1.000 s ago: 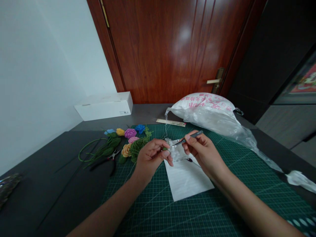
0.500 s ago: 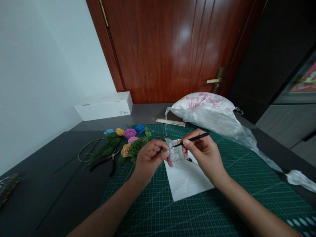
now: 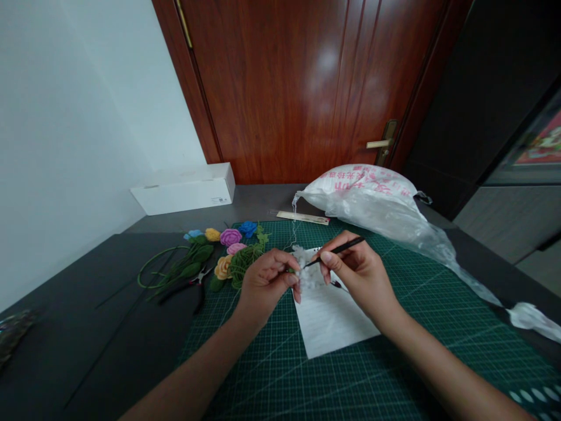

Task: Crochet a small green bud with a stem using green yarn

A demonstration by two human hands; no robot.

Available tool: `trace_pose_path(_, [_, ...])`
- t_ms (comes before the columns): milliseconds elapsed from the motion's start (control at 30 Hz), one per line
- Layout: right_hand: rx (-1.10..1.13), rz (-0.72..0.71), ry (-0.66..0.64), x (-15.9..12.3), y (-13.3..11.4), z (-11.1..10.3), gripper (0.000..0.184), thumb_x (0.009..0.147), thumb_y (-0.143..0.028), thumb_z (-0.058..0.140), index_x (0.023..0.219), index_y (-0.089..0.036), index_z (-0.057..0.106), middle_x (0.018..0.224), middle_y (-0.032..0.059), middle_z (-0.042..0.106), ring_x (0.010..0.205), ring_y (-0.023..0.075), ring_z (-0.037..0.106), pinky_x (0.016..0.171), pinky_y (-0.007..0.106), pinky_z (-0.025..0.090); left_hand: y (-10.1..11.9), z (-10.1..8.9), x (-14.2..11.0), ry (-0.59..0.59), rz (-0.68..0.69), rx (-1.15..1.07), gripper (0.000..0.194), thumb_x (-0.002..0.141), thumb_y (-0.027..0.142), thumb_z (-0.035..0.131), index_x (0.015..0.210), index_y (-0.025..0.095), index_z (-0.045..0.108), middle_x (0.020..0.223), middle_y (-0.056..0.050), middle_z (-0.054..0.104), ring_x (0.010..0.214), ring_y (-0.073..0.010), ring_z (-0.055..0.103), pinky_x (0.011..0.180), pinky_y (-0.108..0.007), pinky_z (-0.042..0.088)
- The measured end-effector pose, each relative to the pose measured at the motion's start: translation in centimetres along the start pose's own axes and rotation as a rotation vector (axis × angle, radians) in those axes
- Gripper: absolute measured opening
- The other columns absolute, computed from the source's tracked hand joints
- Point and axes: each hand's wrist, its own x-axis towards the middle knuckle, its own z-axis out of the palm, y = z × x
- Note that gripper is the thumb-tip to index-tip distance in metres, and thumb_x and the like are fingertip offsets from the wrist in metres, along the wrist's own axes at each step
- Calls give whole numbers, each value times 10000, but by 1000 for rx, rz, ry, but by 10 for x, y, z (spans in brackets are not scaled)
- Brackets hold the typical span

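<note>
My left hand (image 3: 267, 280) is closed, pinching a small white crocheted piece (image 3: 307, 270) over the green cutting mat (image 3: 350, 362). A thin white yarn strand runs up from the piece toward the plastic bag. My right hand (image 3: 355, 272) is closed on a thin dark crochet hook (image 3: 339, 249), whose tip points left into the white piece. Both hands hover above a sheet of white lined paper (image 3: 331, 318) lying on the mat.
Crocheted flowers in blue, yellow, purple, pink and orange (image 3: 228, 242) with green stems lie left of the mat, beside pliers (image 3: 193, 282). A white plastic bag (image 3: 372, 196) lies behind on the right, a ruler (image 3: 304, 217) at the mat's far edge, a white box (image 3: 186, 187) near the door.
My right hand has tilted the hook and brought its tip back down into the white piece. My left hand has hardly moved.
</note>
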Motion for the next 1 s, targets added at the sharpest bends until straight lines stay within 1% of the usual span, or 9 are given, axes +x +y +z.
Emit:
trace_pose_path(67, [-1,-1,0,0,0,0,119,912,-269,726,844,-212,647,652,-33,659,515,96,616,512,221,500,1,1,0,2,2,-7,120,803,80,713,871,161,655,649,28,658,508,-122,649,448,-223,565])
trace_pose_path(200, [-1,1,-5,2,0,-1,126,916,-274,723,842,-214,640,653,-34,659,509,98,614,506,224,498,1,3,0,21,32,-35,226,789,76,734,944,185,611,723,45,678,492,-117,655,431,-225,569])
trace_pose_path(267, [1,-3,1,2,0,-1,127,918,-279,720,845,-218,636,656,-36,659,507,98,612,506,225,498,1,3,0,18,30,-29,211,792,91,738,929,182,605,709,43,676,495,-120,657,434,-225,569])
trace_pose_path(367, [-7,-14,2,1,0,0,131,917,-291,722,847,-217,640,680,-28,663,511,102,615,504,232,499,0,2,0,6,4,-4,135,807,104,721,889,167,635,659,34,663,504,-125,656,451,-228,571])
trace_pose_path(533, [-66,-30,19,0,-1,1,162,907,-329,733,835,-211,648,731,-8,659,526,114,618,502,256,504,-1,0,0,-7,-14,5,101,821,133,727,873,166,646,676,25,667,513,-130,661,466,-238,572])
trace_pose_path(700, [-63,-46,93,2,-6,-4,143,914,-328,727,866,-213,658,691,-17,635,559,127,612,522,263,517,-2,-1,0,-8,-3,-22,110,849,167,735,893,173,634,695,32,657,523,-121,655,468,-230,573])
trace_pose_path(767, [-32,-66,111,1,-8,-5,122,917,-313,724,885,-213,662,734,-6,663,576,127,618,538,268,528,-2,-1,0,-15,-4,-23,112,850,165,735,892,172,631,692,31,658,527,-121,654,475,-230,576])
trace_pose_path(900, [-31,-109,78,-1,-6,-2,85,909,-279,733,903,-218,674,861,13,703,590,114,637,552,266,541,-3,-1,0,-14,-11,-25,114,848,161,735,890,170,629,687,30,651,526,-120,651,472,-224,570])
trace_pose_path(1000, [-94,-105,49,-3,-2,1,104,916,-299,724,883,-215,672,852,17,701,568,112,635,538,267,536,-3,0,-1,-9,4,-22,121,846,174,747,889,170,634,691,35,640,523,-119,651,461,-225,573])
